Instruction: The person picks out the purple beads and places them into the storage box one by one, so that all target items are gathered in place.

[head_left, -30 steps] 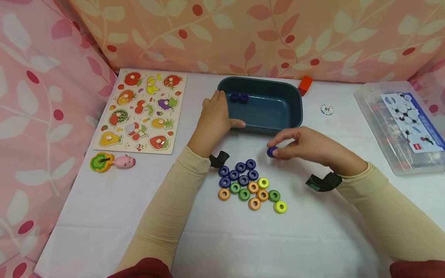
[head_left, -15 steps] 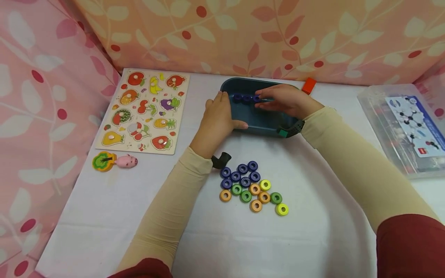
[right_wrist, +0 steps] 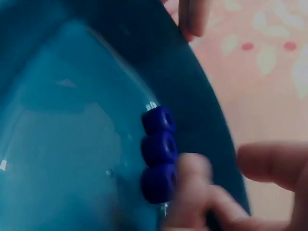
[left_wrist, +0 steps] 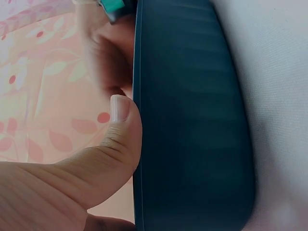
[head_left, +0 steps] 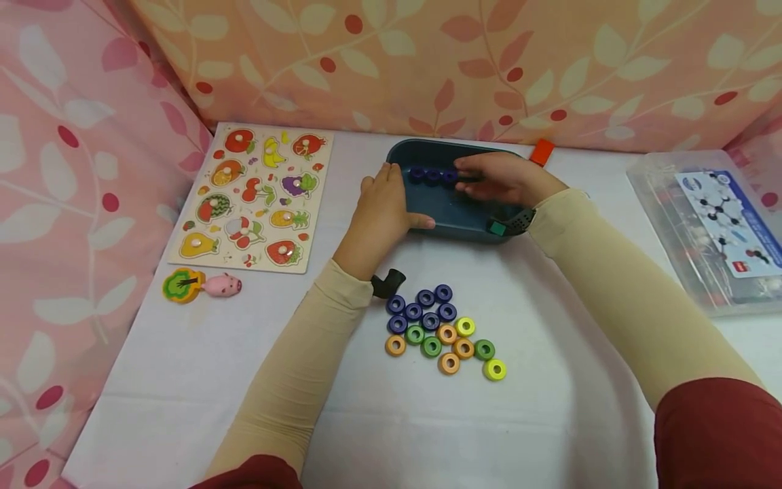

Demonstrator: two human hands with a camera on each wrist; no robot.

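In the head view, three dark purple ring beads (head_left: 432, 177) stand in a row along the far side inside a dark teal plastic tub (head_left: 461, 221). My right hand (head_left: 507, 178) is over the tub, its thumb and fingers apart just right of the row. The right wrist view shows the same purple beads (right_wrist: 160, 148) touching each other, with a blurred fingertip (right_wrist: 192, 175) close by the nearest one. My left hand (head_left: 381, 207) holds the tub's left end. Its thumb (left_wrist: 122, 127) lies over the front rim in the left wrist view.
On the white cloth lie more purple ring beads (head_left: 413, 312), with green (head_left: 431, 346), orange (head_left: 449, 363) and yellow (head_left: 495, 369) ones. A fruit puzzle board (head_left: 250, 197), a pink pig (head_left: 222, 285), a red block (head_left: 542, 152) and a clear plastic case (head_left: 684, 231) stand around.
My right hand has carried a purple bead from the cloth into the tub, where it now joins the other two. Its fingers have since drawn slightly off it. My left hand has stayed put.
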